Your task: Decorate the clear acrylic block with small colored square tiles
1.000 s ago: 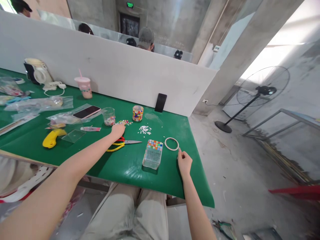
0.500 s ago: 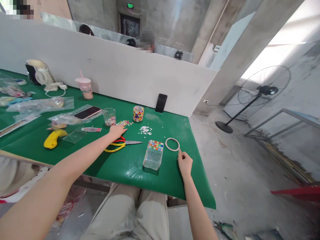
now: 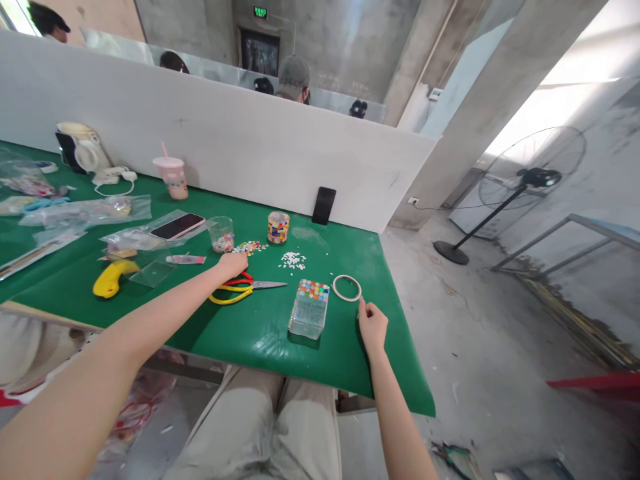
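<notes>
Ring [image 3: 347,287]: likely light, stiff, pinch its rim; right hand [image 3: 373,325] at its 5 o'clock, grip pinched; left hand [image 3: 233,263] slack on scissors [image 3: 267,285].

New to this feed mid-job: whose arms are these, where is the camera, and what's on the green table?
There is no machine: these are a person's two bare arms, seen by one camera worn on their head, looking forward and down. The left hand rests on the green table at the handles of the scissors, beside small coloured bits. The right hand sits with fingers curled next to a white ring; whether it pinches anything is too small to tell. Between the hands stands a clear box topped with coloured tiles. Elsewhere lie a pile of white bits, a phone and a yellow tool. Other people's heads show behind the white partition.
</notes>
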Tool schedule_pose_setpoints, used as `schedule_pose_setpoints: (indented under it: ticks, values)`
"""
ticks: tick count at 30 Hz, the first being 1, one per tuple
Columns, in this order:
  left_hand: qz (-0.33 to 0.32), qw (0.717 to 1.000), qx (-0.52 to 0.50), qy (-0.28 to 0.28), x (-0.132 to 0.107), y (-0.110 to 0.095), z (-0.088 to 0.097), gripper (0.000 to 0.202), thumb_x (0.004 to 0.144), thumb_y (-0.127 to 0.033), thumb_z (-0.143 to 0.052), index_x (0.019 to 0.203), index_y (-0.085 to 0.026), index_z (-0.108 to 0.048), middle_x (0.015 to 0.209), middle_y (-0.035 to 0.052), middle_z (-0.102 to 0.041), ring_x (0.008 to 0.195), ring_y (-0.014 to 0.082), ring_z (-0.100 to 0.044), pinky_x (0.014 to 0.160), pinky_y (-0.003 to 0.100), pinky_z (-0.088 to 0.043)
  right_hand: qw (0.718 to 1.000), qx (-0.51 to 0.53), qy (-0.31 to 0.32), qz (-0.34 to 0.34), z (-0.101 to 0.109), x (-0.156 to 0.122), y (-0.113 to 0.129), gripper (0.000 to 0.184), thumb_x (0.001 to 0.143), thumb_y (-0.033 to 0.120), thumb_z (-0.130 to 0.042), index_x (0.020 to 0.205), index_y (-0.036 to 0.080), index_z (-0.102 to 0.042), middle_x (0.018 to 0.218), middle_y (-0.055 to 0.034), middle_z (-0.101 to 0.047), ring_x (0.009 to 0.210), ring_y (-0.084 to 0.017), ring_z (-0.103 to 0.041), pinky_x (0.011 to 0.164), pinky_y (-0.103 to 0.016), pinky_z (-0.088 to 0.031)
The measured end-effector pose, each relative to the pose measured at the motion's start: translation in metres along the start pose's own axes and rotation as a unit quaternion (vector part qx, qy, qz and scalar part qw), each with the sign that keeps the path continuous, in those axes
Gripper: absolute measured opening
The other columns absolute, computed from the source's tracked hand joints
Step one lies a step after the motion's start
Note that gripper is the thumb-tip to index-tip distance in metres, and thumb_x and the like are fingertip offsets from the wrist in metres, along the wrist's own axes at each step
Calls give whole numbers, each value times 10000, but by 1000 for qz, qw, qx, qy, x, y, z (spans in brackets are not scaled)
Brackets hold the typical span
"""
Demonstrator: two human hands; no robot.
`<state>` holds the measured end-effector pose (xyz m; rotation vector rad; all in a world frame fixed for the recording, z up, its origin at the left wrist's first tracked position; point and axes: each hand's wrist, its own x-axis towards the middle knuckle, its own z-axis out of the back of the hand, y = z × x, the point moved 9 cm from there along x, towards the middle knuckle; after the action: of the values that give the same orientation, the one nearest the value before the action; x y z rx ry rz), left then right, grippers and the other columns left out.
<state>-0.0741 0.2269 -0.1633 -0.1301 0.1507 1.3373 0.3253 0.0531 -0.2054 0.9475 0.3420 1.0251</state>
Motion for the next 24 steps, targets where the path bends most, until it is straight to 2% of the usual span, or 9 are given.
schedule_pose_setpoints:
  ticks: [4,8,12,17,20,24]
  values:
    - [70,997,-8,11,2,9,-1,346,948,-335,-602,1242,-154,-582,1234,104,-616,1046,234,-637,875,444,-559,1000,6,-9,17,1,0,2,312,948,351,-598,1200,168,-609,1202,-80,-642,1003,-225,-658,845,-419,-571]
    - [100,994,-38,-2,-1,14,-1,344,947,-335,-603,1238,-152,-584,1231,104,-618,1046,233,-638,876,444,-558,999,-1,-15,34,1,-1,3,311,949,350,-597,1202,169,-608,1203,-81,-642,1002,-224,-659,844,-418,-571]
    - [108,990,-85,-36,-8,18,5,340,948,-334,-602,1236,-153,-584,1225,102,-621,1038,230,-640,873,441,-559,998,-23,-24,61,1,-1,7,302,951,348,-595,1193,170,-612,1193,-79,-646,988,-217,-661,833,-409,-575]
    - [105,974,-170,-104,-24,25,23,333,951,-335,-596,1230,-154,-585,1207,98,-628,1022,226,-644,862,433,-562,989,-76,-24,122,-2,-2,21,296,950,350,-597,1180,164,-612,1157,-79,-656,953,-202,-667,811,-399,-578]
    - [90,958,-239,-134,-34,20,33,332,957,-334,-588,1234,-152,-578,1175,93,-639,975,210,-656,836,415,-570,977,-111,-8,184,-11,-1,36,317,942,355,-607,1198,168,-606,1197,-88,-642,1023,-224,-651,869,-440,-559]
    - [39,933,-334,-126,-45,-7,40,296,962,-352,-580,1169,-142,-607,1076,71,-665,879,179,-667,772,369,-582,958,-154,25,242,-26,1,50,322,938,352,-613,1203,169,-606,1222,-91,-634,1066,-238,-639,902,-463,-544]
